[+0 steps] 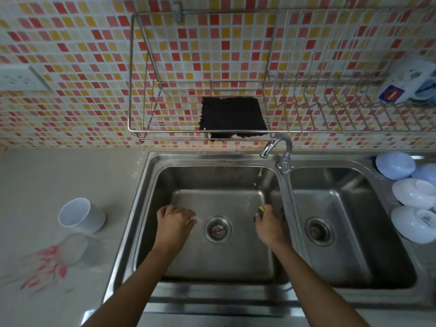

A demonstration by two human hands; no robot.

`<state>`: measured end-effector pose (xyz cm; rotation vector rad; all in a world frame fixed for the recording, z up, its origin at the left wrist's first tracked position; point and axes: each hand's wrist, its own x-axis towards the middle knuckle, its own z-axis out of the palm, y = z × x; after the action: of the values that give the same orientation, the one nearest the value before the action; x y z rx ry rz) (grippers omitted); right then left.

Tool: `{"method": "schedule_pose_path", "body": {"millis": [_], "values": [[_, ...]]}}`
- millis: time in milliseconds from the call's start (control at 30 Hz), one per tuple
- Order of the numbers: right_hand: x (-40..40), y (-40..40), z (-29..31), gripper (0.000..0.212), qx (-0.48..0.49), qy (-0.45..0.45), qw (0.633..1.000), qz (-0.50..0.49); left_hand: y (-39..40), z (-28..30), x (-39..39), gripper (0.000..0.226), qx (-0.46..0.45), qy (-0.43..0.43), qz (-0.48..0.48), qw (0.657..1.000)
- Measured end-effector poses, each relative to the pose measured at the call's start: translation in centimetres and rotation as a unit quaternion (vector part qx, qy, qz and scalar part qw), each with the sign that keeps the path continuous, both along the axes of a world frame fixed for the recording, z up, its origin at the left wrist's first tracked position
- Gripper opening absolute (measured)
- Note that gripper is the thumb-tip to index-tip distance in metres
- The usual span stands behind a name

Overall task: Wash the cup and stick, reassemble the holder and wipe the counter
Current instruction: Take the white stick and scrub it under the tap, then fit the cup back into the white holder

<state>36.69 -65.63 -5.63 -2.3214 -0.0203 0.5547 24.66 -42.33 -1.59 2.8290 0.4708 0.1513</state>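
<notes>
Both my hands are down in the left basin of the steel sink [146, 185]. My left hand [173, 223] is left of the drain, fingers closed on a small pale stick [194, 219] that is blurred and mostly hidden. On the drain's right side, my right hand [267, 224] grips a yellow-green sponge [260, 210] near the basin wall. A white cup [81, 215] rests tilted on the counter left of the sink. In front of it lies a clear holder part [70, 252] with red markings, on its side.
The faucet [280, 147] stands between the two basins, with a few drops under its spout. A black cloth [232, 116] lies in the wire wall rack [141, 135]. Several upturned white and blue bowls [415, 197] sit right of the right basin [342, 182]. A wall socket [16, 77] is at far left.
</notes>
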Motion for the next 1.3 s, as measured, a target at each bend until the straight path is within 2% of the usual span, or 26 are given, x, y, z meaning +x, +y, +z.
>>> {"method": "schedule_pose_path", "body": {"millis": [133,267,300,400,500,600,667,767,833,900,967,1033,1100,1167,1200,1233,1300], "values": [[-1.2,2.6,5.7,0.024,0.085,-0.022,0.995,0.039,1.4,0.6,-0.5,0.007,-0.050,-0.018,0.033,0.998],[-2.0,6.9,14.7,0.009,0.204,-0.009,0.973,0.105,3.0,2.4,-1.3,0.005,-0.106,-0.059,0.043,0.992],[-2.1,8.3,17.5,0.011,0.246,-0.019,0.962,0.120,3.4,3.0,-1.5,0.004,-0.108,-0.076,0.041,0.990],[-1.2,12.7,24.7,0.017,0.335,-0.125,0.925,0.124,4.9,5.4,-2.3,0.004,-0.129,-0.113,0.029,0.985],[1.9,17.4,27.5,0.014,0.305,-0.259,0.910,0.105,7.0,7.3,-3.3,0.003,-0.146,-0.161,0.014,0.976],[5.7,21.6,26.7,0.027,0.167,-0.306,0.930,0.116,9.4,8.6,-4.5,0.006,-0.153,-0.182,0.052,0.970],[8.0,23.6,24.5,0.022,0.090,-0.298,0.942,0.129,11.4,9.0,-5.5,0.008,-0.139,-0.176,0.080,0.971],[10.0,25.4,21.6,0.023,0.037,-0.287,0.948,0.136,14.4,9.3,-6.9,0.010,-0.124,-0.175,0.096,0.972],[10.2,25.8,20.9,0.032,0.008,-0.273,0.950,0.149,16.5,9.7,-7.8,0.011,-0.110,-0.179,0.104,0.972],[9.8,25.6,21.1,0.039,-0.023,-0.256,0.953,0.163,18.6,9.9,-8.6,0.020,-0.118,-0.187,0.119,0.968],[8.8,25.6,21.4,0.042,-0.046,-0.288,0.945,0.148,20.8,9.9,-9.4,0.032,-0.138,-0.189,0.137,0.962],[6.1,25.8,21.8,0.039,-0.011,-0.373,0.922,0.105,23.3,9.5,-10.1,0.032,-0.151,-0.189,0.154,0.958],[2.1,26.2,21.6,0.028,0.102,-0.496,0.858,0.082,25.5,9.0,-10.8,0.018,-0.134,-0.175,0.165,0.961],[-2.5,27.1,19.8,0.021,0.198,-0.565,0.796,0.084,27.4,8.5,-11.5,0.010,-0.082,-0.148,0.164,0.972],[-4.6,27.8,18.5,0.021,0.223,-0.567,0.786,0.101,28.2,8.1,-11.9,0.010,-0.062,-0.130,0.158,0.977],[-6.1,28.6,16.7,0.022,0.238,-0.548,0.792,0.126,28.9,7.6,-12.2,0.010,-0.052,-0.113,0.147,0.981],[-8.6,30.5,13.1,0.027,0.226,-0.454,0.841,0.186,29.8,6.6,-12.6,0.012,-0.053,-0.075,0.119,0.989]]}}
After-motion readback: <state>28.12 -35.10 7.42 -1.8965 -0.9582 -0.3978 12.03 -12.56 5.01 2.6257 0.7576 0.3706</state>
